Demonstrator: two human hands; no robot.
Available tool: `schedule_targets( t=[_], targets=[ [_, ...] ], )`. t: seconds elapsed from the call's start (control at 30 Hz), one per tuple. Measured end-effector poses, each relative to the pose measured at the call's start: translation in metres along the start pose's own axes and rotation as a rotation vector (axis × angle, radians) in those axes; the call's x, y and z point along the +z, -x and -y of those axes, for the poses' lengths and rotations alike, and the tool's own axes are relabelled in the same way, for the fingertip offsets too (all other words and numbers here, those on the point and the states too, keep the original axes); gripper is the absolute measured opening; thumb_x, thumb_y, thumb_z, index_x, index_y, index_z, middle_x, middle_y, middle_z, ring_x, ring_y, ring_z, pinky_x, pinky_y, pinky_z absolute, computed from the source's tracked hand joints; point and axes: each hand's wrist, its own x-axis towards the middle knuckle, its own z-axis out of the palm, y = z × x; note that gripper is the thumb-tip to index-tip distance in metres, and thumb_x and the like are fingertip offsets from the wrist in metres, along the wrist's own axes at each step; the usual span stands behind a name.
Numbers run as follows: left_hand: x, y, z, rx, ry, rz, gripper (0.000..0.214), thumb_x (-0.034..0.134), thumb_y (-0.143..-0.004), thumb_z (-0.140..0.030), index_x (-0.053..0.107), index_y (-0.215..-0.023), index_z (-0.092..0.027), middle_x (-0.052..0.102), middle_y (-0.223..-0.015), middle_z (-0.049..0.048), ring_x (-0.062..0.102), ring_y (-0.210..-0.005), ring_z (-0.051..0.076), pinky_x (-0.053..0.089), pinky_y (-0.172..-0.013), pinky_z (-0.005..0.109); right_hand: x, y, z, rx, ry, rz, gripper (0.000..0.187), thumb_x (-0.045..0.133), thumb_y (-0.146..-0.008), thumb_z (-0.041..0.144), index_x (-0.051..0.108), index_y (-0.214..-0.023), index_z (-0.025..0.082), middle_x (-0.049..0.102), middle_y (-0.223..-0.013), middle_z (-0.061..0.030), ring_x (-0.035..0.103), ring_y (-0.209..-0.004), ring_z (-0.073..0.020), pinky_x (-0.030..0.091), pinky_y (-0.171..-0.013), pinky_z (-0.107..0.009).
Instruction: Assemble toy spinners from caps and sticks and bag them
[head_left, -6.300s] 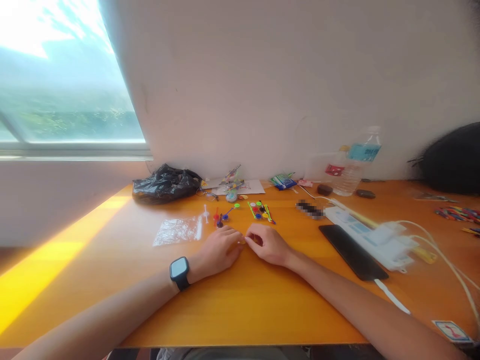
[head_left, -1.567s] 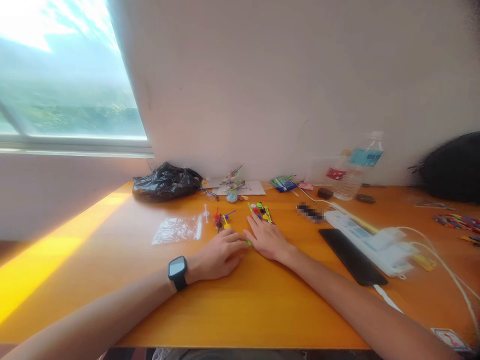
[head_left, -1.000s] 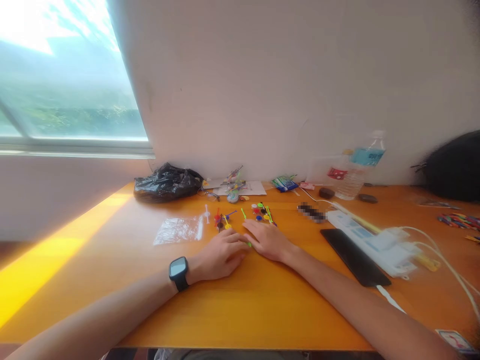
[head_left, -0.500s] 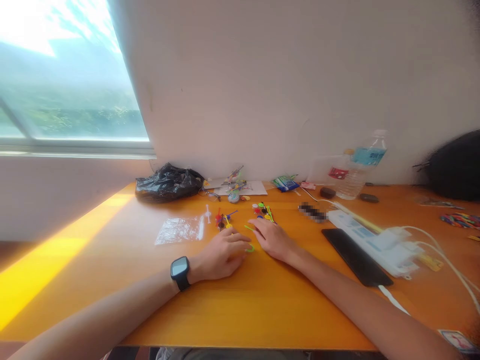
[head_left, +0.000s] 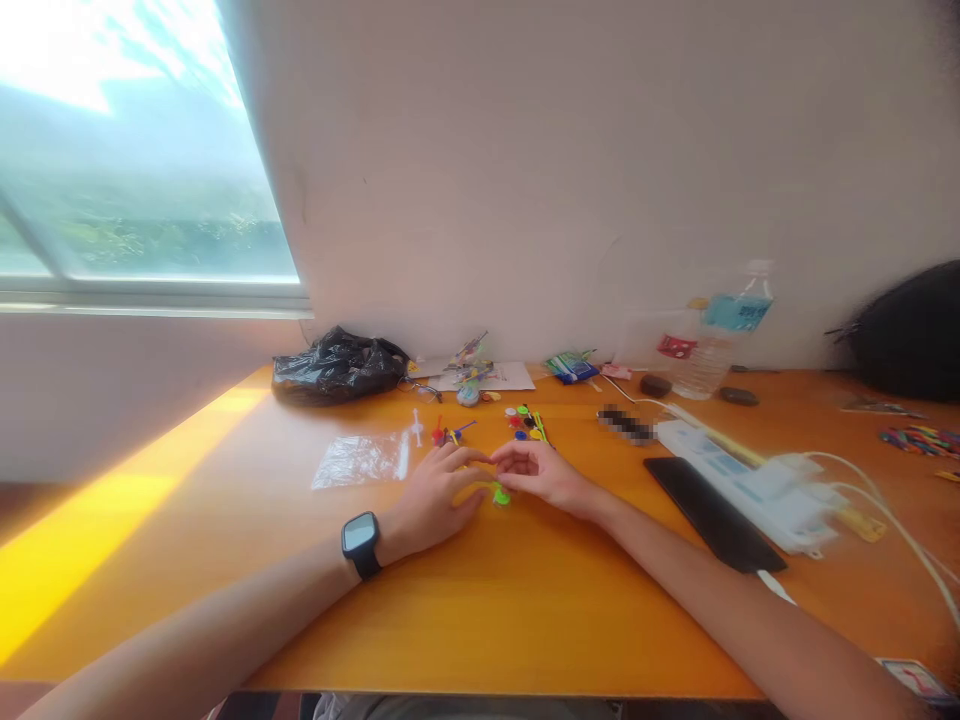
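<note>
My right hand (head_left: 541, 478) has its fingertips pinched together just above a small bright green plastic piece (head_left: 502, 495), a disc-like part whose upper end runs up into the fingers. My left hand (head_left: 442, 495), with a black smartwatch (head_left: 361, 540) on its wrist, has its fingers apart; its index fingertip meets the right fingertips, and its thumb is beside the green piece. Behind my left hand lie small coloured parts with thin sticks (head_left: 440, 437). Beyond my right hand is a group of coloured discs and green and yellow sticks (head_left: 536, 428).
A clear plastic bag (head_left: 360, 460) and a whitish plastic piece (head_left: 417, 427) lie left. A black bag (head_left: 337, 368), paper (head_left: 510, 376) and blue-green packet (head_left: 571, 367) line the back. At right are a power strip (head_left: 705, 465), black phone (head_left: 709, 510), cables and bottle (head_left: 709, 365).
My hands have come together at the fingertips. The green stick seen at my right fingers has gone from its slanted pose, and the left fingers have spread off the green piece.
</note>
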Motion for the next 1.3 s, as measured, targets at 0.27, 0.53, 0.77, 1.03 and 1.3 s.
schedule_targets(
  t=[0.27, 0.53, 0.77, 1.03, 1.3],
  targets=[
    [0.002, -0.001, 0.002, 0.049, -0.018, 0.043, 0.017, 0.058, -0.1, -0.021, 0.075, -0.105, -0.024, 0.072, -0.094, 0.0061, 0.06, -0.09, 0.021, 0.048, -0.08, 0.035, -0.003, 0.002, 0.007, 0.033, -0.02, 0.082, 0.04, 0.087, -0.077, 0.043, 0.07, -0.1, 0.015, 0.07, -0.084, -0.0018, 0.064, -0.074, -0.0147, 0.051, -0.073, -0.029],
    [0.006, 0.0, 0.003, 0.087, -0.01, 0.095, 0.023, 0.053, -0.105, -0.025, 0.075, -0.114, -0.026, 0.07, -0.086, 0.0058, 0.059, -0.082, 0.019, 0.044, -0.074, 0.033, -0.009, -0.001, 0.001, 0.026, 0.097, 0.081, 0.041, 0.088, -0.073, 0.048, 0.072, -0.093, 0.016, 0.068, -0.082, -0.001, 0.061, -0.074, -0.0146, 0.048, -0.071, -0.028],
    [0.005, 0.0, 0.003, 0.09, -0.023, 0.102, 0.028, 0.053, -0.102, -0.02, 0.076, -0.117, -0.029, 0.07, -0.088, 0.0053, 0.058, -0.085, 0.02, 0.045, -0.077, 0.034, -0.011, -0.001, 0.002, -0.016, 0.176, 0.088, 0.037, 0.084, -0.079, 0.047, 0.072, -0.094, 0.015, 0.069, -0.084, -0.0024, 0.06, -0.075, -0.0151, 0.048, -0.072, -0.028],
    [0.005, 0.001, 0.0, 0.098, -0.019, 0.1, 0.022, 0.057, -0.103, -0.031, 0.077, -0.109, -0.027, 0.069, -0.083, 0.0056, 0.058, -0.081, 0.02, 0.046, -0.074, 0.035, -0.01, 0.0, 0.004, -0.03, 0.277, 0.122, 0.029, 0.077, -0.085, 0.043, 0.073, -0.095, 0.016, 0.07, -0.085, -0.0032, 0.062, -0.077, -0.0171, 0.05, -0.072, -0.028],
    [0.005, 0.0, -0.002, 0.092, 0.045, 0.139, 0.018, 0.057, -0.103, -0.028, 0.073, -0.1, -0.023, 0.068, -0.084, 0.0054, 0.058, -0.081, 0.02, 0.046, -0.076, 0.034, -0.005, 0.001, 0.016, -0.034, 0.417, 0.188, 0.015, 0.067, -0.087, 0.027, 0.074, -0.095, 0.018, 0.07, -0.089, -0.003, 0.06, -0.077, -0.0163, 0.048, -0.071, -0.027]
  ],
)
